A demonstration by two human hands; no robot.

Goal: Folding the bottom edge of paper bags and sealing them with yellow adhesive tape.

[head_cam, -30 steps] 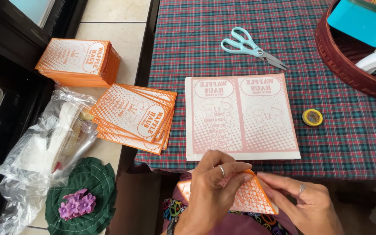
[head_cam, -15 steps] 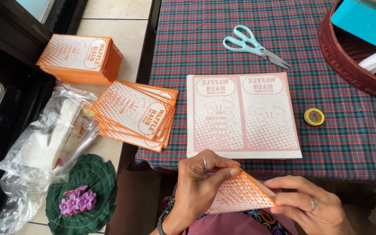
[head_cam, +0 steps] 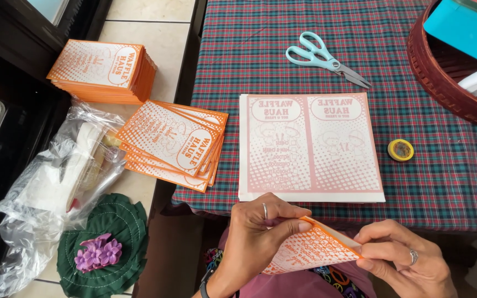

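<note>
Both my hands hold one orange-and-white printed paper bag (head_cam: 313,248) below the table's near edge. My left hand (head_cam: 258,234) pinches its upper left corner. My right hand (head_cam: 401,259) grips its right end. On the plaid tablecloth (head_cam: 282,60) just beyond my hands lies a stack of flat printed sheets (head_cam: 310,146), pale side up. A fanned pile of finished orange bags (head_cam: 175,143) hangs over the table's left edge.
Teal-handled scissors (head_cam: 324,58) lie at the far middle. A small yellow tape roll (head_cam: 401,149) sits right of the sheets. A brown basket (head_cam: 443,77) stands at the far right. On the floor: another orange stack (head_cam: 106,69), a clear plastic bag (head_cam: 56,182), a green doily with a purple flower (head_cam: 103,248).
Both hands have shifted on the bag, turning it so its printed orange face tilts flatter and its right end points to my right hand. Nothing on the table moved.
</note>
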